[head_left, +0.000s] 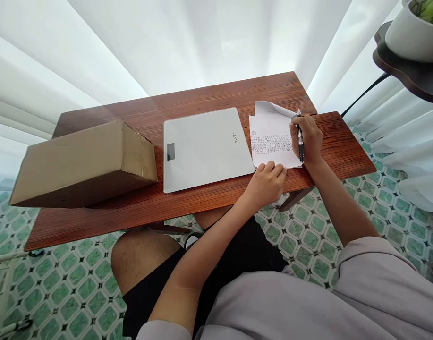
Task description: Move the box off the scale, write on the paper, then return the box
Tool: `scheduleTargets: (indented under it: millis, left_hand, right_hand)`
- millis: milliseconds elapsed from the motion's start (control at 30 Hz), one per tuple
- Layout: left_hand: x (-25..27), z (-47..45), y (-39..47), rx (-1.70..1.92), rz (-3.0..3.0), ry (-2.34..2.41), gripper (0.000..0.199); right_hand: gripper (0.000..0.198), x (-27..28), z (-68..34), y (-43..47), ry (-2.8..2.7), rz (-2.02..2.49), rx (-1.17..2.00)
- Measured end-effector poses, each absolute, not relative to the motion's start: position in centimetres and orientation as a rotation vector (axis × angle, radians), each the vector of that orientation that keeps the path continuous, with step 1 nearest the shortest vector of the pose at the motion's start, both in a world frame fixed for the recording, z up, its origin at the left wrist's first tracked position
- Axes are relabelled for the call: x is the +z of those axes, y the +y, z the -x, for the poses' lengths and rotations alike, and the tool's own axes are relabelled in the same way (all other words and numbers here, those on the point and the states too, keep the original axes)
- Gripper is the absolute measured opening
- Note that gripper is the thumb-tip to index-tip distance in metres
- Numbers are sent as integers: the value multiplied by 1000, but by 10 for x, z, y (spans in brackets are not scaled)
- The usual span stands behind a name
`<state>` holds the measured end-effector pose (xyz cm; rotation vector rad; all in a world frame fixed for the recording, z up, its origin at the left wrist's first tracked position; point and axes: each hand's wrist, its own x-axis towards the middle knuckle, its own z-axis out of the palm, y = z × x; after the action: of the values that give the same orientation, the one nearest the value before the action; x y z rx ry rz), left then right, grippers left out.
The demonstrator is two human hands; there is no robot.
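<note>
paper, rows of script on its lower part, far edge curled; lies right of frame centre on the table. right hand: grip closed about a pen, at the paper's right side. left hand: at the paper's near edge; whether its grip pinches, cannot tell. step in hand, as judged: pen work or sheet handling; next move calls for a steadied sheet. also: white scale, centre; cardboard box, left.
</note>
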<state>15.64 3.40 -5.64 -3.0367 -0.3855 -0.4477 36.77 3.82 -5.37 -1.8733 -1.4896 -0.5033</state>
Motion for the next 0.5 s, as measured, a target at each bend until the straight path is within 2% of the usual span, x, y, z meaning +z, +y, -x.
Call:
scheduleTargets:
  millis: [200, 500]
  left_hand:
    - [-60, -156, 34, -556, 3014, -351, 40]
    - [-60, -157, 34, -578, 3035, -326, 37]
  right_hand:
    - [31, -56, -370, 39, -1457, 1848, -367]
    - [31, -56, -369, 40, -1461, 1789, -374]
